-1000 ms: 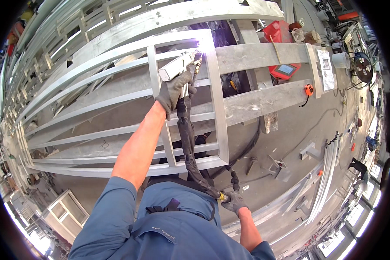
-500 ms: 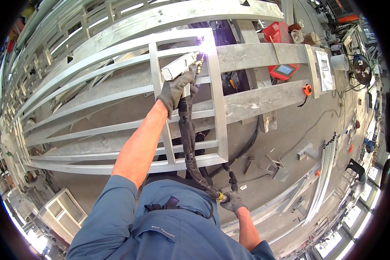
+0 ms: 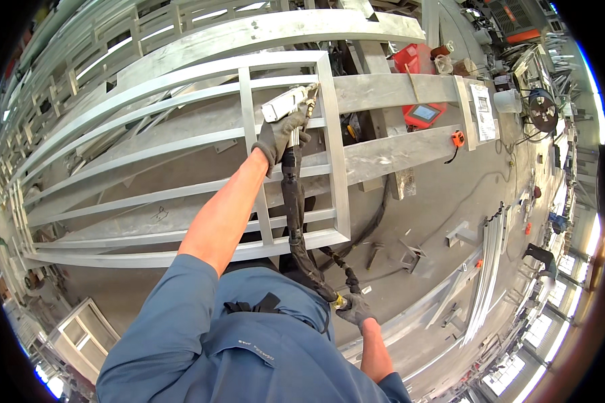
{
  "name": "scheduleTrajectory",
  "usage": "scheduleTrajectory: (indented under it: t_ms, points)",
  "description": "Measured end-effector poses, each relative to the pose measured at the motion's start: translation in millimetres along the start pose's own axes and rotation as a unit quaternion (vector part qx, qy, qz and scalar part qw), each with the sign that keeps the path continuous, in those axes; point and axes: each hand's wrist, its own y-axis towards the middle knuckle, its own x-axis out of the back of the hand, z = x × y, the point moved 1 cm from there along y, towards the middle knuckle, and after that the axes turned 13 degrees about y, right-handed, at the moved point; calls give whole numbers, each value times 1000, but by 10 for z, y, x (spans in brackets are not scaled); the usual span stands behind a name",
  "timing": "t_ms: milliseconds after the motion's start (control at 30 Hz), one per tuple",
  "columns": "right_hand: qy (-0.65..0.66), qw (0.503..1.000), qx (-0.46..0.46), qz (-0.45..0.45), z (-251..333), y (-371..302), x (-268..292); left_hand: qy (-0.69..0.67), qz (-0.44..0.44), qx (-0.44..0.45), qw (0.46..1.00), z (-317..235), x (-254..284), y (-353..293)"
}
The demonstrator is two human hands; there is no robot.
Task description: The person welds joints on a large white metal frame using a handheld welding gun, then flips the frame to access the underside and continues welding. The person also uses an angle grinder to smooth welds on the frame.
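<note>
In a grey work glove, my left hand (image 3: 279, 139) is closed round the grip of a white welding gun (image 3: 286, 104). The gun's nozzle meets the silvery metal frame (image 3: 338, 181) near its upper right corner, where a crossbar joins the end bar; no bright arc shows there. From the grip a thick black-wrapped cable (image 3: 293, 195) runs down across the frame toward my body. My right hand (image 3: 356, 310), also gloved, grips this cable low down, beside a yellow band (image 3: 339, 302). The fingers of both hands are partly hidden.
Broad metal beams (image 3: 396, 93) lie beneath the frame. On them are a red device with a screen (image 3: 424, 114), an orange tape measure (image 3: 457, 139) and a paper sheet (image 3: 481, 111). Metal offcuts (image 3: 413, 256) and long pale bars (image 3: 484, 289) lie on the floor at right.
The bright arc at the nozzle has gone out. Both hands keep hold of the welding gun and cable, while the whole view has shifted slightly.
</note>
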Motion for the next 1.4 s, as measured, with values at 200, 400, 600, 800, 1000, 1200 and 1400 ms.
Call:
scheduleTrajectory:
  t_ms: [200, 400, 600, 800, 1000, 1200, 1400]
  points:
    - [35, 998, -49, 36, -315, -133, 63, -1, -20, 8, 1000, 197, -2, -367]
    - [14, 994, -37, 102, -751, -236, 186, -12, -50, 20, 998, 612, -291, -826]
    - [23, 991, -85, 98, -1222, -245, 11, -32, -40, 6, 999, 915, -448, -855]
    - [22, 996, -51, 74, -1089, -220, 74, -27, -50, 3, 998, 796, -471, -840]
    - [58, 993, -70, 76, -1286, -173, 55, -38, -54, 4, 998, 832, -509, -810]
    - [46, 993, -73, 79, -1312, -167, 84, -28, -57, 9, 998, 809, -562, -811]
    - [75, 992, -62, 81, -1529, -115, 36, -13, -72, 10, 997, 699, -658, -879]
